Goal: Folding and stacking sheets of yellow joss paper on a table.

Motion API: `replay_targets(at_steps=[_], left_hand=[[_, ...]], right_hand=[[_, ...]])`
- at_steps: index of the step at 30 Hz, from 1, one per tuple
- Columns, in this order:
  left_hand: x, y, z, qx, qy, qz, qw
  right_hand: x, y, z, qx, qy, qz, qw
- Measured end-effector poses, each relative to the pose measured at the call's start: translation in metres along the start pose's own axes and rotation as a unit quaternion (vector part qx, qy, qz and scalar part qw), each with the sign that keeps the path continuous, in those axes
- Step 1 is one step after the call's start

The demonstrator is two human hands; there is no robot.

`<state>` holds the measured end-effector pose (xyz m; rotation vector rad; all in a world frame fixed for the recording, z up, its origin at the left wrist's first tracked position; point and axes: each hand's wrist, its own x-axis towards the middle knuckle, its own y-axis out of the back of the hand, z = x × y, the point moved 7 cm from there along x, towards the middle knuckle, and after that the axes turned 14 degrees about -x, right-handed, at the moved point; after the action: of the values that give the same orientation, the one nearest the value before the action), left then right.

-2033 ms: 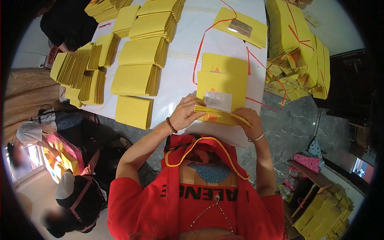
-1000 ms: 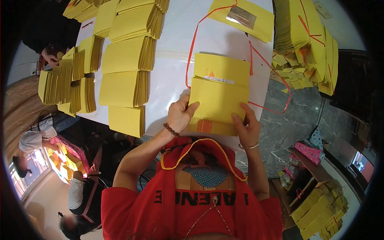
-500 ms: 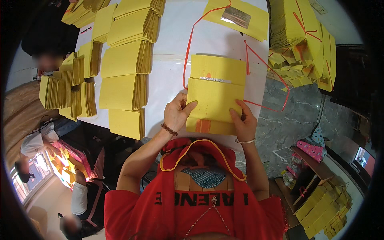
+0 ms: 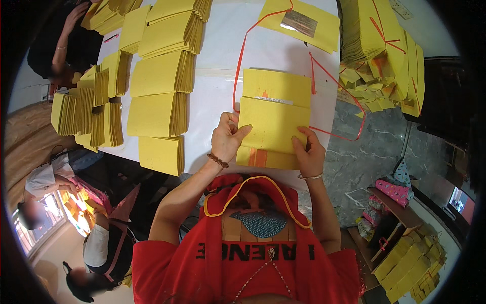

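Observation:
Both my hands hold a folded packet of yellow joss paper [image 4: 273, 126] over the near part of the white table. A strip of silver foil and orange print show at its upper fold, and an orange block at its lower edge. My left hand [image 4: 228, 136], with a beaded bracelet, is closed on the left edge, thumb on top. My right hand [image 4: 310, 154], wearing a bangle, grips the lower right side. A red string [image 4: 241, 55] runs from beyond the packet down its left side. Another stretch of string loops out on the right, its course under the packet hidden.
Folded yellow bundles [image 4: 158, 114] stand in rows on the table [image 4: 215, 86] to the left. A foil-patched yellow sheet [image 4: 326, 25] lies beyond the packet. Tied stacks [image 4: 362, 30] are at the far right. Other people [image 4: 61, 45] sit and work at the left.
The packet stays between my hands, almost still; my left hand has shifted very slightly right. At the far left, another person's arm has risen, and people at the lower left have moved.

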<state>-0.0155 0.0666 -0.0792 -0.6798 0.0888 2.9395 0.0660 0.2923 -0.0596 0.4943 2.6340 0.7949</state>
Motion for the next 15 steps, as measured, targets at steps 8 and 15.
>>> replay_targets(at_steps=[8, 15], left_hand=[[-0.003, 0.000, 0.002, 0.046, -0.023, 0.015, 0.999], [-0.016, -0.001, 0.028, 0.252, -0.144, 0.047, 0.956]], right_hand=[[0.000, -0.005, -0.001, -0.043, 0.019, 0.020, 0.999], [-0.001, -0.004, -0.008, -0.052, 0.021, 0.032, 0.998]])
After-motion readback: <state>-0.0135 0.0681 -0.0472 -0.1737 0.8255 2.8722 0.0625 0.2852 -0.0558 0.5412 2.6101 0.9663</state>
